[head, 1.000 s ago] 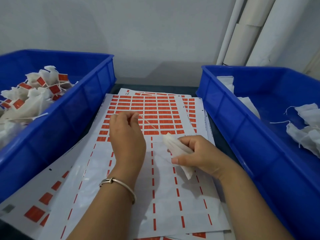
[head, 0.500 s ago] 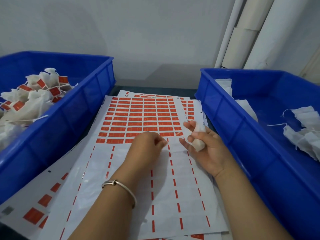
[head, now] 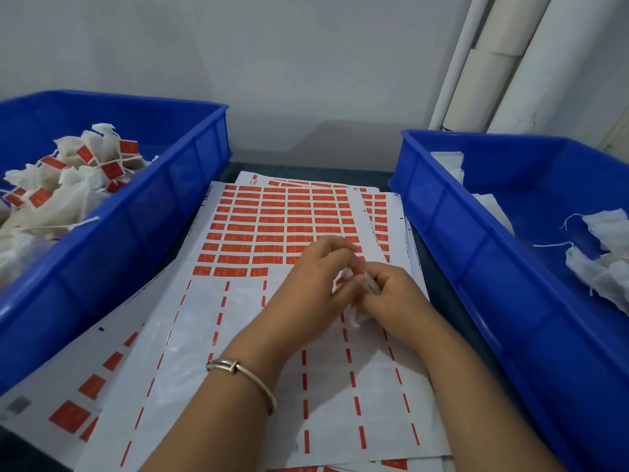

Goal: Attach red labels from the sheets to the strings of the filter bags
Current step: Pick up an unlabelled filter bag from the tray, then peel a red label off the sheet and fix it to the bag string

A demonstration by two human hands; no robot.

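Note:
My left hand [head: 315, 284] and my right hand [head: 394, 294] meet above the top label sheet [head: 272, 229], just below its last row of red labels. My right hand grips a white filter bag [head: 356, 317]; part of it sticks out under the fingers, the rest is hidden in the fist. My left hand's fingertips pinch a small red label [head: 339, 283] against the bag's string between the two hands. The string itself is too thin and blurred to make out.
A blue bin [head: 190, 185] on the left holds a pile of filter bags with red labels [head: 68, 178]. A blue bin [head: 442, 212] on the right holds unlabelled white bags [head: 606, 264]. More label sheets [head: 68, 403] lie underneath. White pipes [head: 483, 63] stand behind.
My left hand went from holding the string out at the upper left to the label row, then right to meet my right hand. The right hand brought the bag inward.

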